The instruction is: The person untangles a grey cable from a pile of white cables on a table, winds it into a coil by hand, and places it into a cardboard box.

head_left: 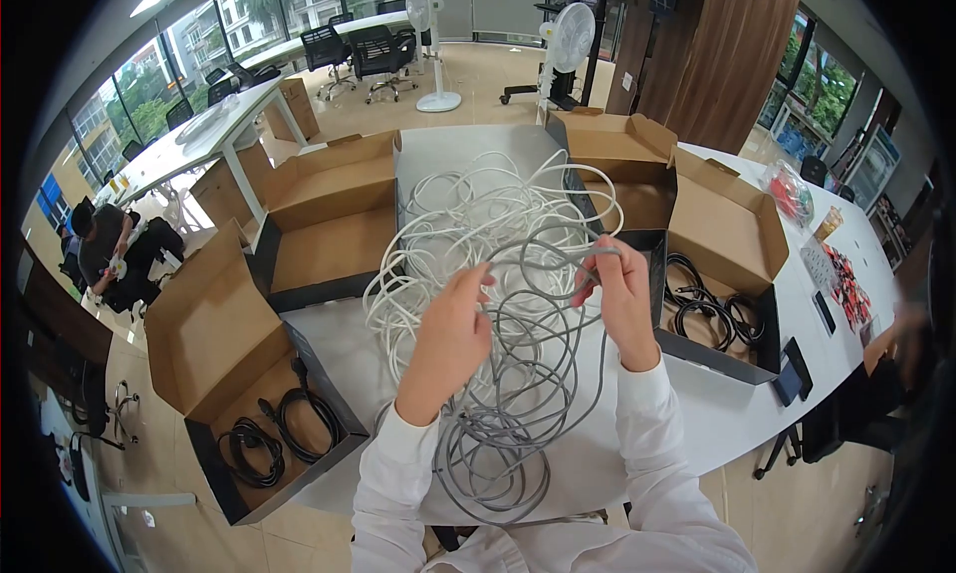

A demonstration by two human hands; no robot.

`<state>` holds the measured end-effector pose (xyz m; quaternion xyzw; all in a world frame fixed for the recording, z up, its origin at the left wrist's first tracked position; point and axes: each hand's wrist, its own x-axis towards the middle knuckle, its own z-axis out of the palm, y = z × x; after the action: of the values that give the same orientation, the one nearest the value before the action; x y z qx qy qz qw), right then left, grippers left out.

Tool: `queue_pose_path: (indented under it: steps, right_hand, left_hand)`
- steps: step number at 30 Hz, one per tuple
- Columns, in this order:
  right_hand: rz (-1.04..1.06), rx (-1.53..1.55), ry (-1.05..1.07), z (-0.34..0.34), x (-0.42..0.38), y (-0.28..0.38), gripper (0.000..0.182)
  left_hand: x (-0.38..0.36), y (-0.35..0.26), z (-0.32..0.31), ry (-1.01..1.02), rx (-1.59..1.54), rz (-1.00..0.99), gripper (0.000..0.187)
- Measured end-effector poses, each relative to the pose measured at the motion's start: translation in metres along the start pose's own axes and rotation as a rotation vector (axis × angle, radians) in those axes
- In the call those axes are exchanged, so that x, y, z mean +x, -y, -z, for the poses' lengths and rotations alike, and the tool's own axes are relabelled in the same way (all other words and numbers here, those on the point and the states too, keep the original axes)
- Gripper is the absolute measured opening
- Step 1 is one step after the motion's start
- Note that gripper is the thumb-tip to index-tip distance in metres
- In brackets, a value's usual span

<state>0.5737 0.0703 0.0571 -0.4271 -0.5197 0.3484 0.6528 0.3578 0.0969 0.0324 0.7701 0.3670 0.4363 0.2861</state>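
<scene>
A tangle of grey cable lies on the table in front of me, running up into a heap of white cable. My left hand pinches a grey strand at its fingertips. My right hand grips another loop of the same grey cable, lifted above the heap. Both sleeves are white.
Open cardboard boxes ring the heap: one at the lower left with coiled black cables, one at the upper left, one at the upper right, one at the right with black cables. A seated person is far left.
</scene>
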Motion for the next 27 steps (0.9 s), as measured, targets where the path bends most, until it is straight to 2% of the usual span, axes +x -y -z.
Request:
queue_pose_path:
  steps: [1, 4, 5, 8, 12, 14, 17, 18, 19, 22, 25, 27]
  right_hand:
    - [0.002, 0.02, 0.014, -0.003, -0.002, -0.001, 0.029]
    - [0.008, 0.047, 0.015, -0.01, -0.006, -0.005, 0.03]
    - [0.013, 0.047, 0.015, -0.011, -0.007, -0.005, 0.031]
    - [0.057, -0.014, 0.054, -0.008, -0.006, -0.006, 0.034]
    - [0.055, -0.179, 0.15, -0.012, -0.01, -0.001, 0.036]
    - [0.074, -0.202, 0.068, -0.019, -0.01, 0.008, 0.03]
    - [0.181, -0.238, -0.104, -0.025, -0.004, 0.012, 0.02]
    - [0.23, -0.249, -0.169, -0.026, -0.003, 0.013, 0.018]
    - [0.284, -0.434, -0.196, -0.023, -0.004, 0.02, 0.026]
    - [0.796, -0.962, -0.121, -0.014, 0.0, 0.022, 0.028]
    - [0.781, -0.944, 0.05, -0.018, -0.004, 0.015, 0.021]
    - [0.7, -0.859, 0.078, -0.022, -0.007, 0.015, 0.019]
  left_hand:
    - [0.0, -0.002, -0.002, 0.081, -0.057, 0.038, 0.051]
    - [0.004, 0.006, -0.016, 0.093, -0.272, 0.026, 0.043]
    - [0.0, 0.005, -0.017, 0.099, -0.492, 0.234, 0.038]
    - [0.004, -0.006, -0.008, 0.044, -0.573, 0.268, 0.033]
    - [0.008, 0.001, -0.016, -0.143, -0.247, 0.223, 0.023]
    - [0.008, 0.008, -0.017, -0.213, -0.188, 0.188, 0.024]
    - [0.01, 0.002, -0.011, -0.26, -0.399, 0.267, 0.027]
    - [0.01, -0.002, -0.009, -0.258, -0.271, 0.239, 0.029]
    - [0.01, -0.007, -0.008, -0.256, -0.142, 0.211, 0.032]
    - [0.01, -0.007, -0.011, -0.232, 0.171, 0.11, 0.041]
    - [0.009, -0.01, -0.015, -0.219, 0.356, 0.034, 0.048]
    - [0.008, -0.011, -0.017, -0.215, 0.416, 0.012, 0.048]
